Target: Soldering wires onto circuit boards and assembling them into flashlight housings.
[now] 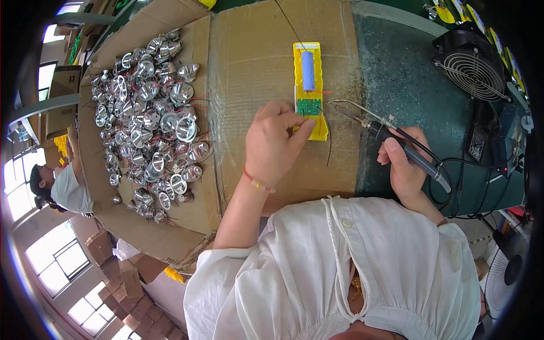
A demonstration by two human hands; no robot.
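Left hand [276,144]: fingers pinched on the green circuit board [309,106], covering its lower edge.
Right hand [403,161]: wrapped around the soldering iron [391,139] — tip near the board.
Yellow holder [310,85]: on cardboard, carrying a blue battery [307,71].
Around: box of shiny reflectors [150,116] left — fan [473,68] right.

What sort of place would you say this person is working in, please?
Most likely a small electronics assembly workshop. The right hand holds a soldering iron beside a green circuit board in a yellow housing, and a cardboard box holds many shiny metal reflectors.
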